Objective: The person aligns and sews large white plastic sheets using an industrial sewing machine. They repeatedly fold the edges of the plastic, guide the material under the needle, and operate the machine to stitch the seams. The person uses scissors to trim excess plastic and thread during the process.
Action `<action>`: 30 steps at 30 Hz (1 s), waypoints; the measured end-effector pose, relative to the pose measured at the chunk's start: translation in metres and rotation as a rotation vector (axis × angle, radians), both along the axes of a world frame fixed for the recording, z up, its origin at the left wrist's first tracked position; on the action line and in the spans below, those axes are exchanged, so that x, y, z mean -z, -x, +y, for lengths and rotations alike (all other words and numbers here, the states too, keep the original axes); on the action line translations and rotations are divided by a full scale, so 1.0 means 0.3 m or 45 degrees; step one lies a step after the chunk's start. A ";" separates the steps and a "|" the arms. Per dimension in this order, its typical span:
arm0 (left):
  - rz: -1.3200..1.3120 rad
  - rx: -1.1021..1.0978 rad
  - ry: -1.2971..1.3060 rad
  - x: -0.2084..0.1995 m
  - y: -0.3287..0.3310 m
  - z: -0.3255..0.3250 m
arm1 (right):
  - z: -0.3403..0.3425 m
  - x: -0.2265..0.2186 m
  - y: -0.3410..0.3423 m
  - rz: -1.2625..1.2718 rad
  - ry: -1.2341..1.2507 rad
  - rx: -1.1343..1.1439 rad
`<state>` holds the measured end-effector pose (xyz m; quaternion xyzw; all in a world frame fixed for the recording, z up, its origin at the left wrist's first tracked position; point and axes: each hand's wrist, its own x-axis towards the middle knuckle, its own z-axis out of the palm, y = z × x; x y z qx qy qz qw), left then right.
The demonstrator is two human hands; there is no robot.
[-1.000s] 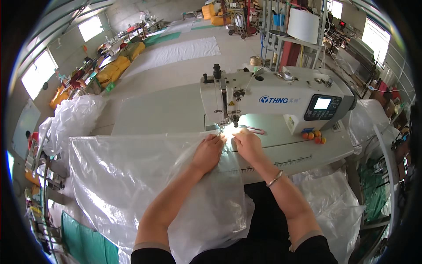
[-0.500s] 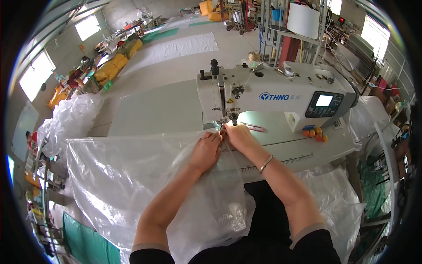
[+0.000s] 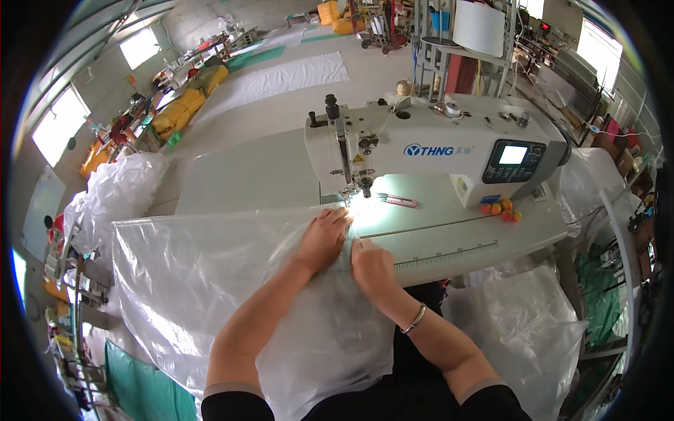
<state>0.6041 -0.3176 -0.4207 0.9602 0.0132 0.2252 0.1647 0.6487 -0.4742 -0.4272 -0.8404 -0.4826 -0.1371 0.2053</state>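
Observation:
A large clear plastic sheet point(image 3: 189, 274) spreads across the left of the sewing table and hangs over its front edge. On this sheet lies my left hand point(image 3: 324, 237), palm down with the fingers stretched flat towards the needle. The white sewing machine point(image 3: 414, 144) stands just beyond, its lamp lighting the presser foot point(image 3: 348, 191). Nearer to me, my right hand point(image 3: 373, 268) has its fingers closed on the sheet's right edge, below the needle. The fingertips partly hide the pinched edge.
A pink-handled cutter point(image 3: 399, 201) and several small orange-red fruits point(image 3: 507, 210) lie on the table point(image 3: 449, 235) right of the needle. A white thread cone point(image 3: 479, 28) stands behind the machine. More clear plastic point(image 3: 519, 330) hangs at the right; a plastic heap point(image 3: 116, 196) is at the left.
My right hand has moved from beside the needle back towards me along the sheet's edge. My left hand stays on the sheet near the needle.

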 end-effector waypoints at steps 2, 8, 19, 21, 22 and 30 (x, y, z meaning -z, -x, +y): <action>0.001 -0.010 0.021 0.000 -0.004 0.005 | 0.012 0.004 -0.004 0.036 0.017 -0.007; -0.075 0.056 0.071 -0.004 -0.033 0.059 | 0.059 -0.020 -0.020 0.122 0.084 0.018; 0.642 0.179 -0.217 -0.242 0.351 -0.343 | 0.135 0.073 -0.181 0.281 -0.245 -0.106; 0.847 0.271 -0.471 -0.250 0.516 -0.459 | 0.075 0.027 -0.164 0.295 -0.356 -0.131; 0.923 0.233 -0.519 -0.229 0.591 -0.491 | 0.041 0.018 -0.167 0.378 -0.477 -0.191; 1.608 -0.294 -0.549 0.165 1.312 -0.429 | -0.350 0.174 0.090 0.972 -0.883 -0.312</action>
